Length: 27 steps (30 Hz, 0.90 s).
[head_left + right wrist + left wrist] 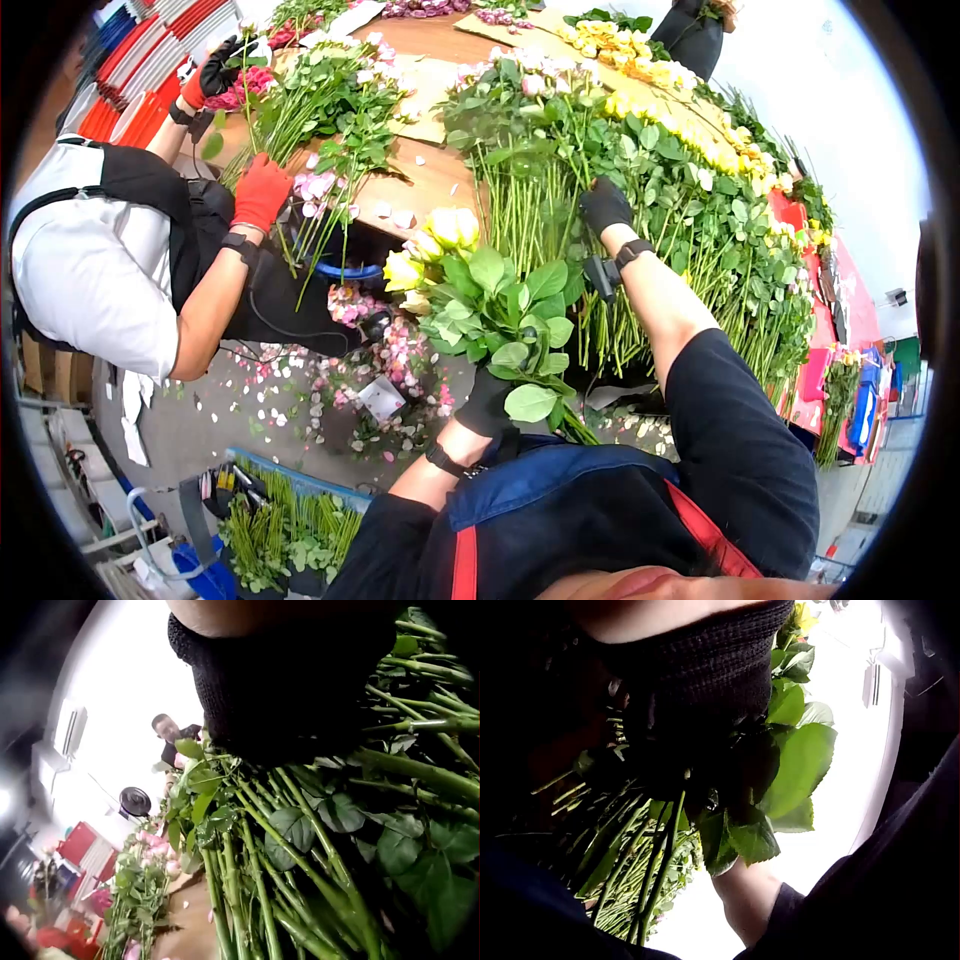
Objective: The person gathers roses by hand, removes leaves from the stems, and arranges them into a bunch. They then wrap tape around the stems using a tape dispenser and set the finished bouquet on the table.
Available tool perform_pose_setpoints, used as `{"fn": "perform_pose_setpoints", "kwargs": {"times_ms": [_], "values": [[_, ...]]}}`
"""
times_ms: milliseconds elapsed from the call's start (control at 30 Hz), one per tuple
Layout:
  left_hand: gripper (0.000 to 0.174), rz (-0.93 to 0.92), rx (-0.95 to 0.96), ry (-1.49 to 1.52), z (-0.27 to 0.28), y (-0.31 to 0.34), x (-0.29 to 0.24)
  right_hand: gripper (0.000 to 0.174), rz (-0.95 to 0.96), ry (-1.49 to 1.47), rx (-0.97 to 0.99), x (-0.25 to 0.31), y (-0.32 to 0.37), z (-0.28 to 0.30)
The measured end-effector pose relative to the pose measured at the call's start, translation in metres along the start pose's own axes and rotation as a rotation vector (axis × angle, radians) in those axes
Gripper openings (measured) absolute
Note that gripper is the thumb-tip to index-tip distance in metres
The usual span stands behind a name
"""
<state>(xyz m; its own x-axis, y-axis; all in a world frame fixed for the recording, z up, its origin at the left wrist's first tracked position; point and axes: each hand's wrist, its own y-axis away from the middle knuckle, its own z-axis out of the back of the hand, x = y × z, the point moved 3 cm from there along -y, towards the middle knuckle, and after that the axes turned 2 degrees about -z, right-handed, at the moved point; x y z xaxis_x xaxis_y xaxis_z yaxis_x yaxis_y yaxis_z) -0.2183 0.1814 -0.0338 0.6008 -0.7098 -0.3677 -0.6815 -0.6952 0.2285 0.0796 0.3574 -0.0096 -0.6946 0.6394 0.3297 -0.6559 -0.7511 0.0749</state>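
Note:
My left hand (487, 403), in a black glove, grips a bunch of yellow roses (452, 230) low on the leafy stems, in front of my body. The blooms lean up and to the left, and the cut stems (660, 862) stick out below the hand in the left wrist view. My right hand (606, 206), also black-gloved, is stretched forward over the rose stems (530, 205) heaped on the table. In the right wrist view green stems (247, 877) run right under the glove. Its fingers are hidden there, and I cannot tell whether they hold a stem.
Across to the left, another person's red-gloved hand (262, 192) holds rose stems. Yellow roses (690, 135) line the table's right side. Petals (390, 350) litter the floor around a blue-rimmed bucket (350, 271). A crate (300, 478) of stems stands at lower left.

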Motion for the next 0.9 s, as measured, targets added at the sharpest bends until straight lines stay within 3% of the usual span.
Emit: {"fn": "perform_pose_setpoints", "kwargs": {"times_ms": [33, 67, 133, 167, 200, 233, 267, 367, 400, 433, 467, 500, 567, 700, 767, 833, 900], "values": [[0.038, -0.029, -0.028, -0.045, 0.002, 0.001, 0.000, 0.032, 0.045, 0.024, -0.065, 0.000, 0.003, 0.001], [0.039, 0.034, 0.066, 0.072, 0.001, -0.001, 0.000, 0.032, 0.081, -0.094, -0.107, -0.002, 0.005, 0.006], [0.038, 0.054, 0.078, 0.177, -0.007, -0.007, -0.005, 0.030, 0.228, -0.335, -0.235, -0.004, 0.013, 0.028], [0.038, 0.040, 0.109, 0.244, -0.004, -0.013, -0.002, 0.032, 0.267, -0.488, -0.194, -0.013, 0.019, 0.038], [0.031, -0.041, -0.025, 0.111, -0.022, -0.011, -0.007, 0.035, 0.303, -0.642, -0.148, -0.021, 0.026, 0.050], [0.030, -0.083, -0.037, 0.123, -0.019, -0.011, -0.005, 0.032, 0.281, -0.844, -0.051, -0.017, 0.058, 0.074], [0.031, -0.081, -0.063, 0.073, -0.013, -0.014, 0.001, 0.028, 0.385, -0.715, -0.093, -0.017, 0.091, 0.103], [0.033, -0.061, -0.054, -0.064, -0.009, -0.021, 0.020, 0.034, 0.236, -0.804, 0.047, -0.045, 0.184, 0.134], [0.033, -0.073, -0.048, -0.159, -0.021, -0.024, 0.023, 0.034, 0.370, -0.727, -0.059, -0.073, 0.207, 0.124], [0.035, -0.031, -0.109, -0.043, -0.044, -0.026, 0.026, 0.032, 0.494, -0.803, -0.071, -0.077, 0.237, 0.123], [0.035, -0.035, -0.006, -0.151, -0.067, -0.018, 0.024, 0.028, 0.633, -0.636, -0.068, -0.085, 0.258, 0.126], [0.036, -0.036, 0.100, -0.258, -0.084, -0.011, 0.026, 0.028, 0.562, -0.617, 0.123, -0.091, 0.275, 0.129], [0.041, 0.302, 0.172, 0.031, -0.049, -0.035, 0.067, 0.036, 0.758, -0.341, 0.019, -0.105, 0.294, 0.120], [0.040, 0.346, -0.101, -0.046, -0.115, -0.022, 0.093, 0.043, 0.724, -0.389, 0.037, -0.155, 0.315, 0.125], [0.041, 0.106, 0.007, -0.376, -0.121, -0.018, 0.116, 0.043, 0.644, -0.380, 0.021, -0.180, 0.329, 0.143], [0.040, 0.417, 0.359, -0.057, -0.102, -0.040, 0.157, 0.049, 0.713, -0.364, -0.164, -0.198, 0.343, 0.174], [0.041, 0.435, 0.164, -0.158, -0.142, -0.034, 0.187, 0.059, 0.583, -0.332, -0.326, -0.232, 0.364, 0.204]]}}
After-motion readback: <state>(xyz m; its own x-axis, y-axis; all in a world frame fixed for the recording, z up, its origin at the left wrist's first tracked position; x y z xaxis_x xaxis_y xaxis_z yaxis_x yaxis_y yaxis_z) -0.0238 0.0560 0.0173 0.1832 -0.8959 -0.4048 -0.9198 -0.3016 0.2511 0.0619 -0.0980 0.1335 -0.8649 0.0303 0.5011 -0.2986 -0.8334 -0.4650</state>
